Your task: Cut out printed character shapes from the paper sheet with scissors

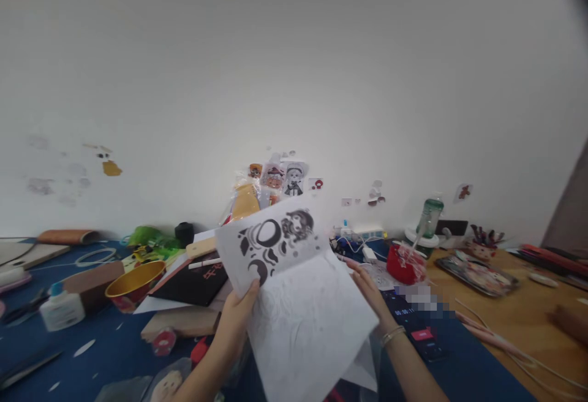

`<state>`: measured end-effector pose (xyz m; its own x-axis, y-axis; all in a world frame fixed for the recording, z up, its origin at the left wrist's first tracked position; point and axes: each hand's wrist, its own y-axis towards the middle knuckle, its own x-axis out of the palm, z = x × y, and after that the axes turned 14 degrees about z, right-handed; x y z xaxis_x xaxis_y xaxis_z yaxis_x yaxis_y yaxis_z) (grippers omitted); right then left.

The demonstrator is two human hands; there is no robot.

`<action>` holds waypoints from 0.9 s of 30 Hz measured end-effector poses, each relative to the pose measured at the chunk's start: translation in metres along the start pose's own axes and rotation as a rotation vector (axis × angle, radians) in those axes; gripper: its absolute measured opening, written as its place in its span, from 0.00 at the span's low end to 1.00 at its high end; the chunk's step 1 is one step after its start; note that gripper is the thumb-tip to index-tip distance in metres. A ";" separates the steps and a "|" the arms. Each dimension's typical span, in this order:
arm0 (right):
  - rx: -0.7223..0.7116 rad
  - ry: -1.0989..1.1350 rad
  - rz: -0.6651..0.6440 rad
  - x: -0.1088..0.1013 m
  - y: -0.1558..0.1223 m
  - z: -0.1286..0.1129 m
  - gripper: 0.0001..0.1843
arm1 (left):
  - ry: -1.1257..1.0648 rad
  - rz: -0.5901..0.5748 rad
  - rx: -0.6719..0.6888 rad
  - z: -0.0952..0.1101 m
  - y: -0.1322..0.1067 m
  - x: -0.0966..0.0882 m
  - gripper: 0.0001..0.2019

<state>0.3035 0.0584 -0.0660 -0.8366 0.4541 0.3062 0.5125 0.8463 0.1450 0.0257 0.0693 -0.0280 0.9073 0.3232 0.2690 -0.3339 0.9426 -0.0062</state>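
Observation:
My left hand (241,313) is closed on the left edge of a printed sheet of paper (245,267), thumb on top. Grey and black cartoon shapes, among them a ring and a curly-haired figure, cover its upper part. Below a fold or overlap, a paler white sheet (312,328) hangs toward me with faint marks; I cannot tell whether the two are one piece. At the paper's right edge is my right hand (365,285), a bracelet on its wrist, fingers bent against the paper and the thumb hidden. Another white sheet (362,368) shows underneath.
Left on the blue tabletop stand a glue bottle (62,310), a yellow bowl (135,285) and a black folder (195,282). Rightward lie a red pouch (404,264), a phone (422,331) and a tray (478,273). Another person's hand (569,322) is at far right.

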 end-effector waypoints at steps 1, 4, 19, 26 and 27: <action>0.016 0.000 0.017 -0.003 0.005 0.003 0.18 | -0.061 0.045 -0.002 0.001 0.001 -0.001 0.16; 0.052 -0.022 0.035 -0.008 0.017 0.014 0.21 | -0.195 0.159 0.010 0.005 0.001 -0.001 0.14; -0.202 -1.158 0.094 -0.027 0.016 0.027 0.21 | -0.277 0.382 0.127 -0.002 -0.003 -0.005 0.20; -0.143 -1.352 -0.024 -0.035 0.019 0.037 0.23 | -0.234 0.401 0.163 0.006 -0.009 -0.005 0.20; -0.151 -1.348 -0.044 -0.036 0.019 0.039 0.23 | -0.234 0.397 0.171 0.006 -0.009 -0.005 0.21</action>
<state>0.3358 0.0692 -0.1106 -0.3450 0.4187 -0.8400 0.4238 0.8681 0.2586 0.0230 0.0586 -0.0235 0.6263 0.6087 0.4871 -0.6972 0.7169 0.0006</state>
